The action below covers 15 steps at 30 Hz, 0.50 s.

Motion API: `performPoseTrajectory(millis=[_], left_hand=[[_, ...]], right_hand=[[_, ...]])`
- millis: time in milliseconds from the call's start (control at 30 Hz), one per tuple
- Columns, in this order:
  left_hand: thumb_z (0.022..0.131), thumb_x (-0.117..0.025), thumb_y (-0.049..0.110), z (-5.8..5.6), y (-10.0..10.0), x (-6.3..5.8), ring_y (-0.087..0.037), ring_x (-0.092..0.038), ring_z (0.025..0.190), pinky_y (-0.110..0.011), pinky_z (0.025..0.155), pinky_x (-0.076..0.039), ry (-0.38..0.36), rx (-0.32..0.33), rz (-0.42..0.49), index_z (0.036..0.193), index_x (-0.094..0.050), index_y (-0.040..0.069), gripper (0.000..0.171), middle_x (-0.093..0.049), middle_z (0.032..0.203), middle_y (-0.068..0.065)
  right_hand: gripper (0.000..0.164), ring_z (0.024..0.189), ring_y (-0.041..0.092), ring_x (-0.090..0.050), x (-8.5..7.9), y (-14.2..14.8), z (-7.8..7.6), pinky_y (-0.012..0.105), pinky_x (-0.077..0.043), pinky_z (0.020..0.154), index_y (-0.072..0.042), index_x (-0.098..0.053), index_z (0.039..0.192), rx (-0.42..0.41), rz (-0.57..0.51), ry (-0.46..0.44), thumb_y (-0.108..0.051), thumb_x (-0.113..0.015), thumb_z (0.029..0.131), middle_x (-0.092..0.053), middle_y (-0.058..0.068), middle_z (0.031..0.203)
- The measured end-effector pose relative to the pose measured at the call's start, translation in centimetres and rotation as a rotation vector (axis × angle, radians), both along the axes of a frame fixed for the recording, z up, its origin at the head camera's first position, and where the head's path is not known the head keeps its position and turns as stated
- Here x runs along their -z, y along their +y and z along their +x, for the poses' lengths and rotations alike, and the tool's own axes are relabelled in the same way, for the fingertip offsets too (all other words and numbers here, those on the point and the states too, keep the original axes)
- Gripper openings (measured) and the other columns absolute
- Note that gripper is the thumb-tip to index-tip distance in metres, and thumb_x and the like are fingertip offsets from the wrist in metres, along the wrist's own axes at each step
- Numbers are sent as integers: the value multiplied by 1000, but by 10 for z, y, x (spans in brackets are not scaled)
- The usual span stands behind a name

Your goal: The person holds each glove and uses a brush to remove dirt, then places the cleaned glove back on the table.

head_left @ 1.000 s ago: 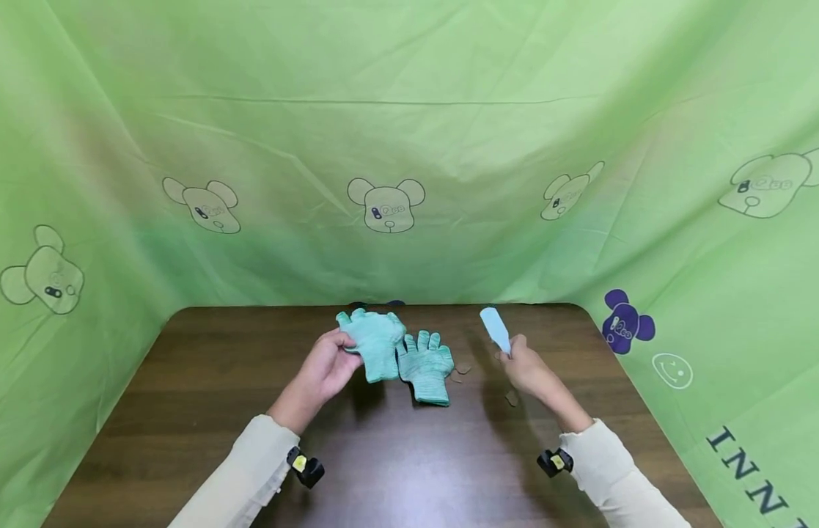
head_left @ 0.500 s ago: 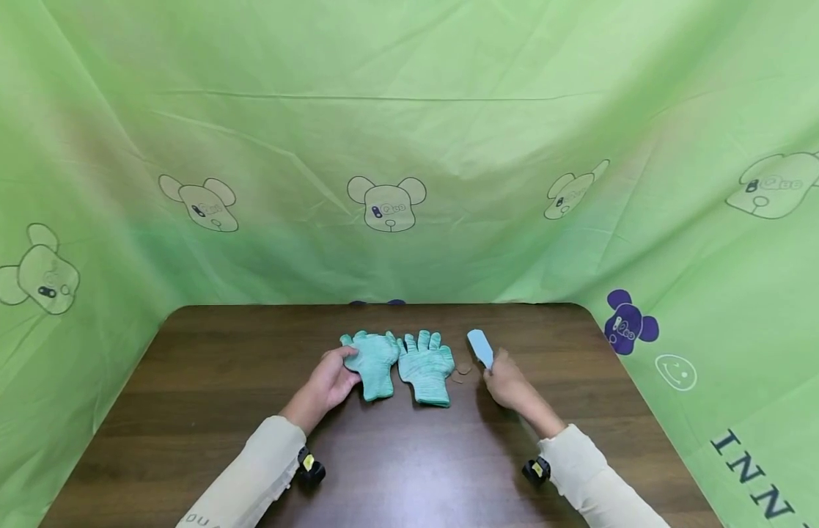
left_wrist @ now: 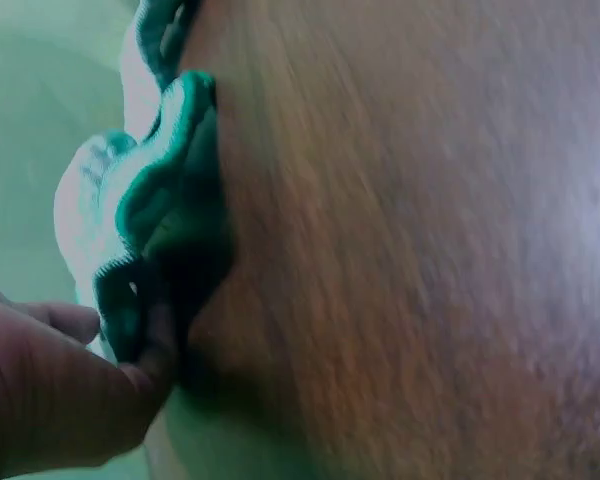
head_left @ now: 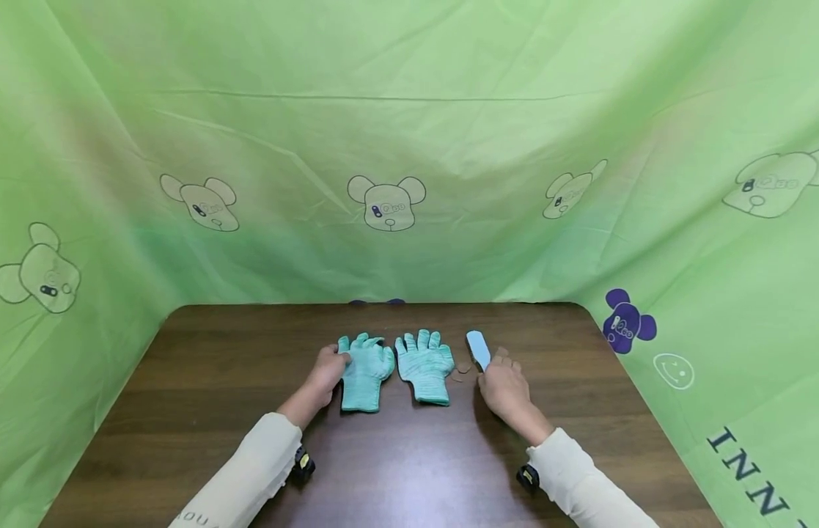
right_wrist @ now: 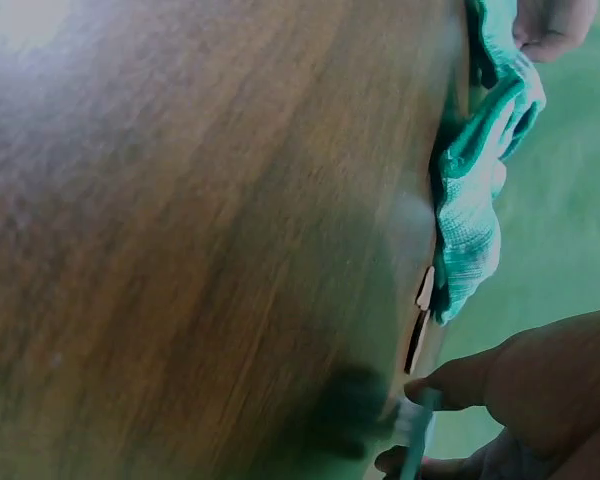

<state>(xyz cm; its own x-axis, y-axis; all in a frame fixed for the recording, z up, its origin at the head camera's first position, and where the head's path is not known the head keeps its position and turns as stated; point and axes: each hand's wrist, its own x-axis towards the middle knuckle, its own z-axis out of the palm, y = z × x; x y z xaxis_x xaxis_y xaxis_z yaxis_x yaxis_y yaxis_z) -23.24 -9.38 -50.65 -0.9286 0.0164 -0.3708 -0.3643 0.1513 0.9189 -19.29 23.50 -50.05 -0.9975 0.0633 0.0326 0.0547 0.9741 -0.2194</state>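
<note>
Two knitted green gloves lie side by side on the table, fingers pointing away. My left hand (head_left: 326, 372) pinches the thumb-side edge of the left glove (head_left: 364, 375); in the left wrist view, thumb and finger grip the green fabric (left_wrist: 165, 195). Beside it the right glove (head_left: 427, 372) lies flat, untouched by either hand. To its right, my right hand (head_left: 504, 385) holds a light blue flat paddle-shaped tool (head_left: 478, 348) low over the table. Its handle is hidden in my fingers, and the right wrist view catches only its pale edge (right_wrist: 420, 425).
Thin curved brown pieces (head_left: 463, 369) lie on the dark wooden table (head_left: 218, 411) between the right glove and the tool. A green curtain (head_left: 383, 264) printed with bear heads hangs around the table's back and sides.
My left hand has lowered the left glove onto the table and drawn it slightly toward me, flatter than before. My right hand has brought the blue tool down and left, closer to the right glove.
</note>
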Motion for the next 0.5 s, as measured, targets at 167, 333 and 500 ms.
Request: performPoseTrajectory(millis=[167,333,500], left_hand=[[97,-43,6,6,2,-11,-41,-23,151,-54,125,-29,66,10,-125,153,-19,-21,66,-19,164,-35],[101,-47,19,6,-1,-29,-34,-54,105,-43,91,-48,101,70,-420,120,-57,-14,39,-57,120,-30],[105,-39,32,-1,-16,-42,-51,-45,134,-61,110,-43,88,119,-643,140,-49,-14,58,-48,146,-35]], right_hand=[[75,110,53,-55,1,1,0,59,-54,91,28,-35,139,2,23,-2,-20,-70,94,-57,43,123],[69,108,53,-55,-4,5,-2,59,-53,89,25,-44,132,-11,28,14,-25,-71,94,-58,41,119],[49,101,50,-53,-21,18,-11,59,-47,89,15,-57,105,-27,10,99,-32,-65,98,-60,34,104]])
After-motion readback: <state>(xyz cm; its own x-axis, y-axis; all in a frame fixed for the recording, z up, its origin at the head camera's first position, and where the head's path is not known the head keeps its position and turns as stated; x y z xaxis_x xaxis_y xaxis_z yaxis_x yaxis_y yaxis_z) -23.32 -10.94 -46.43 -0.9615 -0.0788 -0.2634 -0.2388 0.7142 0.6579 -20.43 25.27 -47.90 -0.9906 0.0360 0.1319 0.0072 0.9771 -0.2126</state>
